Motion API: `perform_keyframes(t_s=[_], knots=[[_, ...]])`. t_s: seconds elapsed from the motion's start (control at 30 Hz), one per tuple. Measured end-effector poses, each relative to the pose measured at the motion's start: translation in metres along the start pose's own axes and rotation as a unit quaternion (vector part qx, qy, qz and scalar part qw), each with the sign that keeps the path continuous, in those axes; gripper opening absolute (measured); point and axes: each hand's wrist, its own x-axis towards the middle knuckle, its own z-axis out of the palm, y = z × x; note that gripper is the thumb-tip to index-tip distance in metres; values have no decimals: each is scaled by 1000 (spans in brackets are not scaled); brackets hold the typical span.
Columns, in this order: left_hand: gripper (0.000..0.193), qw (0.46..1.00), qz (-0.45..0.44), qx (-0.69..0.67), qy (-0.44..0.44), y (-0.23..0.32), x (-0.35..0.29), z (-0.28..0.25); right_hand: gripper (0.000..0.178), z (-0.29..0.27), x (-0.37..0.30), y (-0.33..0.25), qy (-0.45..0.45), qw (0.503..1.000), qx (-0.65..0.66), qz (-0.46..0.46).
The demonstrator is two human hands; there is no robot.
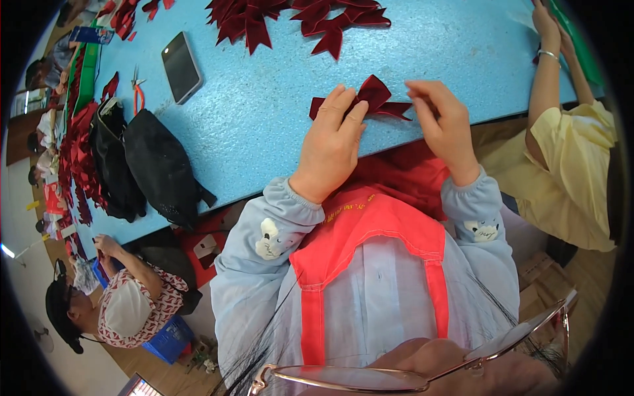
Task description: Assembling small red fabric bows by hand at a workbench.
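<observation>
A dark red velvet ribbon bow (376, 96) lies near the front edge of the blue table, with one loop standing up and a notched tail to the right. My left hand (330, 142) covers its left part, fingers bent over it and holding it against the table. What the fingertips grip underneath is hidden. Just right of the bow's tail, my right hand (446, 122) is raised with fingers curved and thumb apart. Nothing shows between them.
More dark red bows (247, 20) are piled at the far side. A phone (181, 68), orange-handled pliers (138, 96) and a black bag (158, 162) lie on the left. One person in yellow (568, 171) sits at right; another in a patterned top (135, 303) sits at left.
</observation>
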Motion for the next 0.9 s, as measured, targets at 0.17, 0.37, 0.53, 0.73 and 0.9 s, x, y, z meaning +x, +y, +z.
perform_keyframes(t_s=[0.17, 0.37, 0.53, 0.73, 0.9], knots=[[34, 999, -22, -27, 13, -6, -1, 7, 38, 6, 22, -5, -84, 992, 43, 90], [33, 996, -41, -76, 27, -9, -1, 6, 38, 19, 24, -7, -73, 994, -83, -10], [36, 999, -26, -44, 18, -9, -1, 7, 36, 30, 22, -3, -31, 989, -129, -57], [40, 1000, 5, -4, -10, -8, -2, 8, 30, 36, 24, -10, -23, 989, -145, -20], [40, 1000, 8, -11, -20, -9, -2, 8, 29, 40, 26, -9, -27, 979, -199, -24]])
